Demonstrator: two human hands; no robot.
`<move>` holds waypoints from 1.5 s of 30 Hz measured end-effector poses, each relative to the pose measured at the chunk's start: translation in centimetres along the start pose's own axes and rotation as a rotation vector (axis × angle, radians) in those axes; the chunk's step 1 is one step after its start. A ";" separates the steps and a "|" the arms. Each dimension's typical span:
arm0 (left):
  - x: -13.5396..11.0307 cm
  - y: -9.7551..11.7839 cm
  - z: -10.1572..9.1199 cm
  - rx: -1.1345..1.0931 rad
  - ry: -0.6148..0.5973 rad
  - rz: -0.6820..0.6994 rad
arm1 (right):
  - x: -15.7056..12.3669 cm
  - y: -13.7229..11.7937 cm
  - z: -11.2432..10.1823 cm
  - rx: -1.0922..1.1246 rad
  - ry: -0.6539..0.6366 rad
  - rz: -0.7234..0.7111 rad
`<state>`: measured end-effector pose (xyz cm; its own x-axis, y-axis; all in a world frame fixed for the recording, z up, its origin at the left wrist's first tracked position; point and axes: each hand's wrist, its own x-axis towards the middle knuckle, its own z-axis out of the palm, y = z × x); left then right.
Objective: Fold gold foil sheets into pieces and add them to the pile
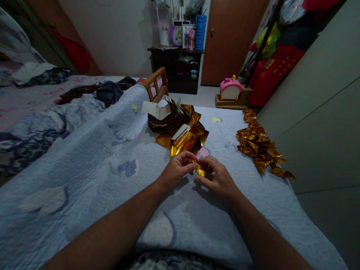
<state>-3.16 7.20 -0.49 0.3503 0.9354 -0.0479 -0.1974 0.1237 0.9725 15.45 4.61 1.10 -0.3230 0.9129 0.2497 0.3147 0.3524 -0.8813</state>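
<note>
A small gold foil piece [201, 170] is held just below the centre of the frame. Its left edge is pinched by the nearly closed left hand [181, 165]; its right side is held in the loosely curled right hand [218, 177]. Shaped foil pieces [260, 144] are heaped at right, apparently finished. Loose foil sheets [189, 140], judged unworked, lie near the centre. The held piece appears part-formed.
</note>
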 end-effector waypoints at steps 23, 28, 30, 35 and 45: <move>-0.1 -0.1 0.3 -0.044 -0.035 -0.026 | 0.0 0.7 0.6 0.394 0.116 0.303; -0.1 -0.1 0.4 -0.043 -0.041 -0.028 | 0.0 0.4 0.7 0.379 0.111 0.295; -0.1 0.0 0.4 -0.031 -0.046 -0.037 | 0.0 0.3 0.6 0.346 0.122 0.307; -0.3 0.5 0.5 0.047 -0.064 -0.046 | 0.1 0.0 0.5 0.281 0.124 0.330; -0.3 0.4 0.5 0.046 -0.077 -0.063 | 0.1 0.2 0.8 0.260 0.156 0.303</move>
<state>-2.86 6.82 0.02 0.4307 0.8977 -0.0930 -0.1316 0.1645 0.9776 14.80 4.64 0.61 -0.1052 0.9944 0.0044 0.1321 0.0184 -0.9911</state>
